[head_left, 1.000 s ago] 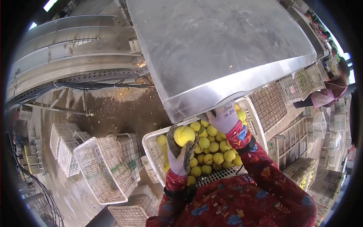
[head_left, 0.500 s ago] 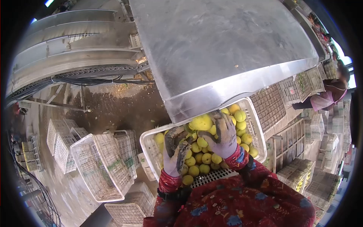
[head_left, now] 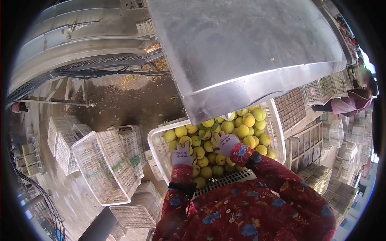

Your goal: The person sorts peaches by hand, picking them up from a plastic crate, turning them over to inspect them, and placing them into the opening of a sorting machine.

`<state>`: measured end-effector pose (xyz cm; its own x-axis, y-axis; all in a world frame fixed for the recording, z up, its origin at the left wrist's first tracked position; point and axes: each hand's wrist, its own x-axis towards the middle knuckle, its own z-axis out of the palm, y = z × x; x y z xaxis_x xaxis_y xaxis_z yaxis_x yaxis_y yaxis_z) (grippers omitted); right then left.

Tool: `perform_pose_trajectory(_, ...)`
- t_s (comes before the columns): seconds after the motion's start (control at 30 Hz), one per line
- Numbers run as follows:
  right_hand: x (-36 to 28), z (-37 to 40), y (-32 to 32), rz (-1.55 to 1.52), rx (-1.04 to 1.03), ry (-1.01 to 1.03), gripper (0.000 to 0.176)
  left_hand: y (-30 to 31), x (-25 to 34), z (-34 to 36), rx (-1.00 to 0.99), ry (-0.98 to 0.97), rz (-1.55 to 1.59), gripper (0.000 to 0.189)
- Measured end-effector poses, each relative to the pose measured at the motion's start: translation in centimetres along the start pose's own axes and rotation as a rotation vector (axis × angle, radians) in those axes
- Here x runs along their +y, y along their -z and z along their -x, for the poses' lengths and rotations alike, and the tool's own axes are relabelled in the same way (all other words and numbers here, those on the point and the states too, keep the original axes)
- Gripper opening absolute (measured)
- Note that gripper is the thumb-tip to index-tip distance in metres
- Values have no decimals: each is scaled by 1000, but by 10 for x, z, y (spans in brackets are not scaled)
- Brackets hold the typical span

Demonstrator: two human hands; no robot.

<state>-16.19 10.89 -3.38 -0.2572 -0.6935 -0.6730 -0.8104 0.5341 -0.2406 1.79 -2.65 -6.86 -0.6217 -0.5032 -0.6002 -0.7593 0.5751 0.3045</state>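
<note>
Yellow fruit (head_left: 200, 152) lies between and beneath your left hand (head_left: 182, 156) and right hand (head_left: 227, 145), backs uppermost; cannot tell whether either grips.

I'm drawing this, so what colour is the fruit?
Yellow to greenish-yellow fruit, best in the head view.

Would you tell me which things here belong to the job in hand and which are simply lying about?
Apparently in use:
gloved left hand
gloved right hand
peach-like yellow fruit
white fruit-filled crate

Seemingly lying about:
white crates, left
brown crate, right
</note>
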Motion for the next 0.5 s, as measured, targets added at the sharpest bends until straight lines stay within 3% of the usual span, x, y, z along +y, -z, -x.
perform_pose_trajectory(0.07, 4, -20, -15, 111, -131, -62, 66, -2, -13, -2, 177, -24, 245, 62)
perform_pose_trajectory(0.17, 11, -20, -13, -142, 26, -61, 64, -4, -26, -3, 343, -124, 657, 52)
perform_pose_trajectory(0.2, 13, -10, 1, -420, 37, 58, 65, -37, -54, -17, 230, -219, 1295, 41)
perform_pose_trajectory(0.3, 11, 33, 41, -1155, 29, 398, 69, 34, 0, 39, -99, -110, 1845, 59)
perform_pose_trajectory(0.37, 5, 54, 35, -1530, 0, 571, 72, 23, 10, 42, 103, -355, 1481, 65)
perform_pose_trajectory(0.43, -9, 77, 61, -1206, 222, 514, 74, 50, 42, 59, -182, -342, 2255, 66)
perform_pose_trajectory(0.5, -25, 95, 83, -745, 490, 436, 76, 58, 54, 65, -184, -394, 2245, 70)
